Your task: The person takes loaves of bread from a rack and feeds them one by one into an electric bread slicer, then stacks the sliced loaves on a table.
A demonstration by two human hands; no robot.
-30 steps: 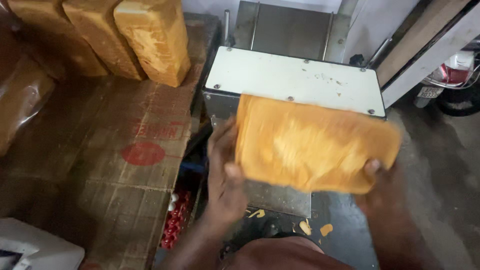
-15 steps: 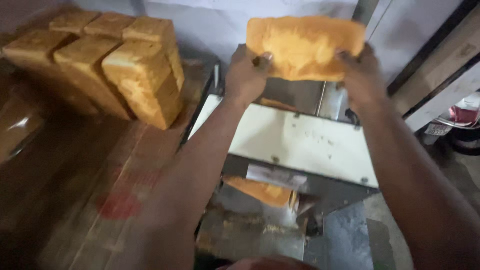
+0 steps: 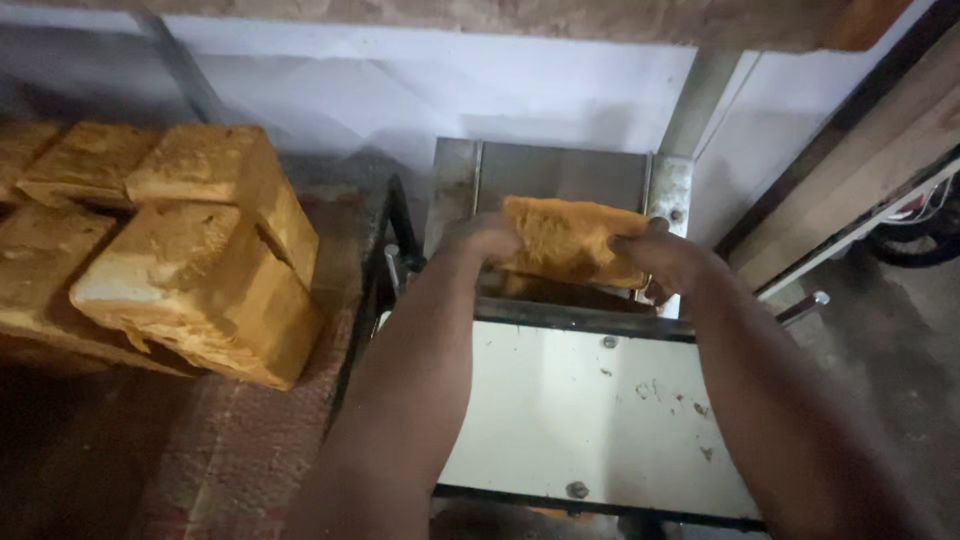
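A bakery: stacked loaves (image 3: 190, 290) beside a metal bread-slicing machine (image 3: 580, 400)

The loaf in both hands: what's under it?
Under the loaf, a dark slot of the machine, backed by a metal chute. The slot's inside is hidden.

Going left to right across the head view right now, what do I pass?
Stacked loaves on the wooden surface → left hand → loaf held between both hands over the metal chute → right hand → wooden board leaning at the wall.
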